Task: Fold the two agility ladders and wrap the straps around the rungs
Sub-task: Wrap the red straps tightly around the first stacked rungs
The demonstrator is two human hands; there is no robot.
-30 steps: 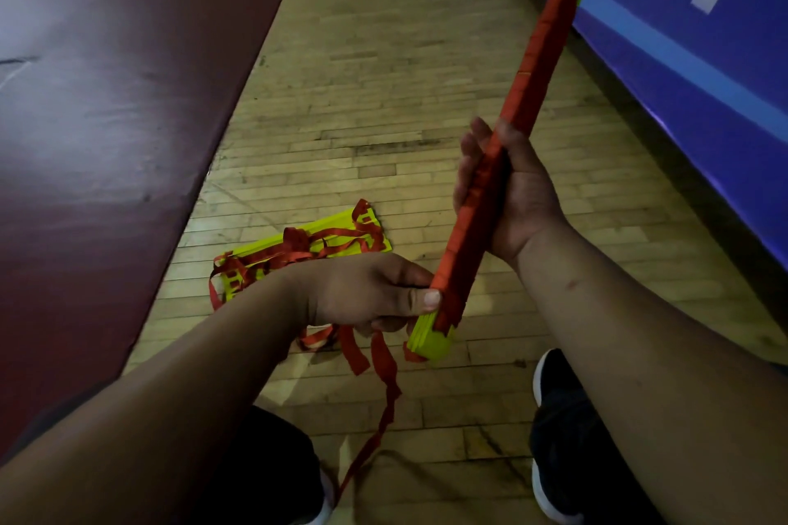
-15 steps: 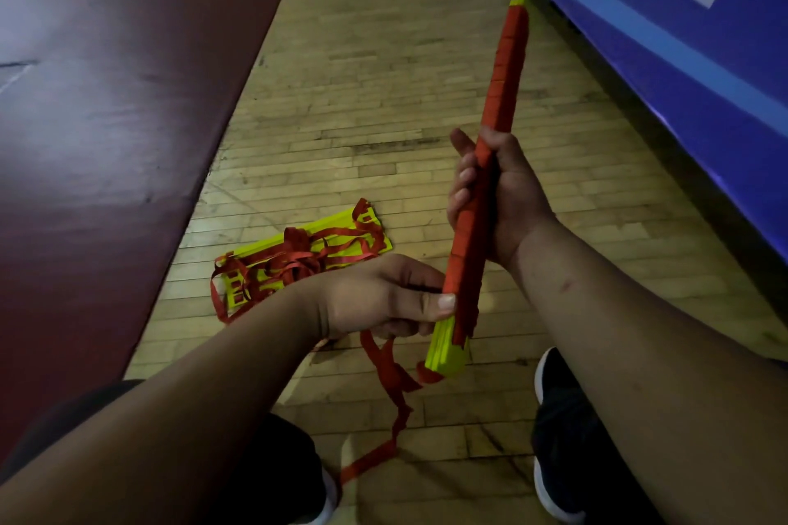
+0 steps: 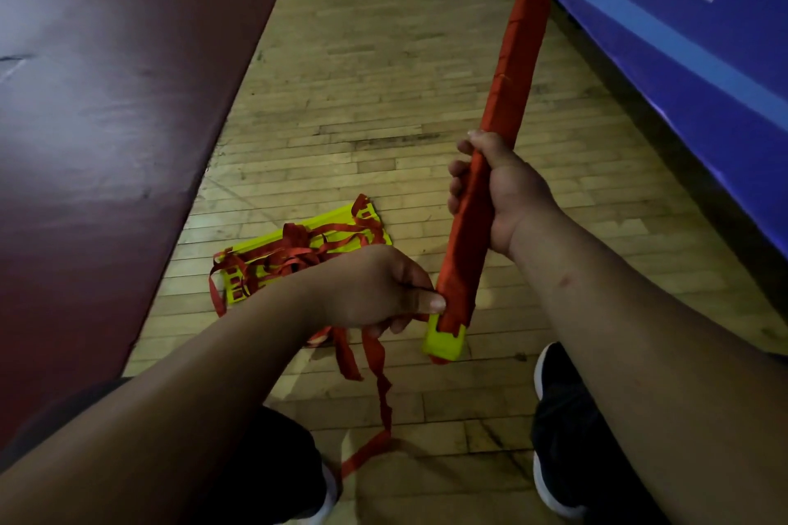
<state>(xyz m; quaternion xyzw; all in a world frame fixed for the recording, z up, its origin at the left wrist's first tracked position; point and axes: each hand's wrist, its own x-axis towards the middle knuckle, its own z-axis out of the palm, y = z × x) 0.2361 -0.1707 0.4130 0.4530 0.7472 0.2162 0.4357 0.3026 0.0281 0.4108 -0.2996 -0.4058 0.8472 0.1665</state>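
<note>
a pale wooden floor (image 3: 383, 77) runs from 6 toward 12 o'clock, with a dark maroon mat (image 3: 106, 98) along 9 o'clock and a blue wall panel (image 3: 682, 13) at 2 o'clock. the wrapped ladder (image 3: 511, 77), a long bundle of yellow rungs bound in red strap, is held off the floor, tilted from centre toward 1 o'clock. the second ladder (image 3: 337, 237) lies on the floor at 8 o'clock of centre, its straps tangled loose. the right hand (image 3: 507, 192) has its fingers curled round the bundle's middle; the left hand (image 3: 375, 290) pinches the loose strap (image 3: 383, 388) against the bundle's lower end, thumb pressed on. a dark shoe (image 3: 558, 431) sits at 5 o'clock.
</note>
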